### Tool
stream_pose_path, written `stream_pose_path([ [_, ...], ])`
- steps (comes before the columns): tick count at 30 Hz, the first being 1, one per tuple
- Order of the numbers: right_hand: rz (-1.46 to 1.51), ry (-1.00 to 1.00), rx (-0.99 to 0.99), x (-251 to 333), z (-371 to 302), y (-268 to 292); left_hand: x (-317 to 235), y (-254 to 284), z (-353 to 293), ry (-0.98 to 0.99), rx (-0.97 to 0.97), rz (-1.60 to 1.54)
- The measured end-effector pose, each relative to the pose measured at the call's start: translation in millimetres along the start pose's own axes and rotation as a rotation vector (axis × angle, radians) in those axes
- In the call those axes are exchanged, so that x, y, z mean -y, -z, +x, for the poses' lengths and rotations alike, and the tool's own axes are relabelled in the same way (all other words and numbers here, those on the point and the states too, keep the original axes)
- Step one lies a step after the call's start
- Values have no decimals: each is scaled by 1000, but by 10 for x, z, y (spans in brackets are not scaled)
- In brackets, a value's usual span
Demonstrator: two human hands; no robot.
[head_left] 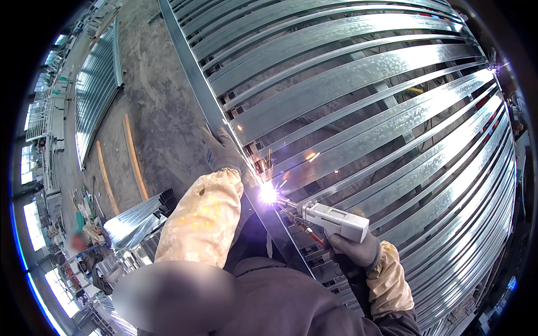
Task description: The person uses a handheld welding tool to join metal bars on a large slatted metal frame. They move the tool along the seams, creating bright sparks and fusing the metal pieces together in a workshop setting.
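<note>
My right hand (358,250), in a dark grey glove, is closed round the grip of a silver-grey welding gun (336,221). Its nozzle points left at a long metal edge rail (193,73), and a bright white-violet glow (269,193) with flying sparks hides the exact contact spot. Just beyond the glow, my gloved left hand (223,150) lies against the rail's outer side, fingers stretched out and partly in shadow. A pale, stained protective sleeve (203,215) covers the left forearm; a similar cuff (390,277) is on the right. Shiny metal slats (336,95) run rightward from the rail.
Another slatted metal panel (98,92) is on the concrete floor (162,106) at left, with two wooden strips (134,157) nearby. A stack of metal profiles (134,221) lies closer. Cables show beneath the slats. Another violet-white glow (494,68) appears at the far right edge.
</note>
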State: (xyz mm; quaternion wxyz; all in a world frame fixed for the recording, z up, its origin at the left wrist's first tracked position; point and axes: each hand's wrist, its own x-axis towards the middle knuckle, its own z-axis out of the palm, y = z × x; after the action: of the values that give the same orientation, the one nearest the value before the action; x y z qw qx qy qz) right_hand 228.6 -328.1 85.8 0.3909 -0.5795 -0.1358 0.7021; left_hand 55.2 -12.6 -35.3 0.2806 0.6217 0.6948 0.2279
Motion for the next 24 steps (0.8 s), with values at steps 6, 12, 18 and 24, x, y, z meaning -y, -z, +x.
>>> stream_pose_path([
  [6, -21, -17, 0, -11, -16, 7, -22, 4, -9, 27, 6, -9],
  [12, 1, 33, 1, -70, -38, 13, -103, 35, -42, 13, -4, -26],
  [18, 13, 68, -35, -5, -65, -34, 29, -14, 19, -18, -21, 15],
  [24, 7, 14, 11, -7, -85, -6, -95, 55, -25, -17, -7, -6],
])
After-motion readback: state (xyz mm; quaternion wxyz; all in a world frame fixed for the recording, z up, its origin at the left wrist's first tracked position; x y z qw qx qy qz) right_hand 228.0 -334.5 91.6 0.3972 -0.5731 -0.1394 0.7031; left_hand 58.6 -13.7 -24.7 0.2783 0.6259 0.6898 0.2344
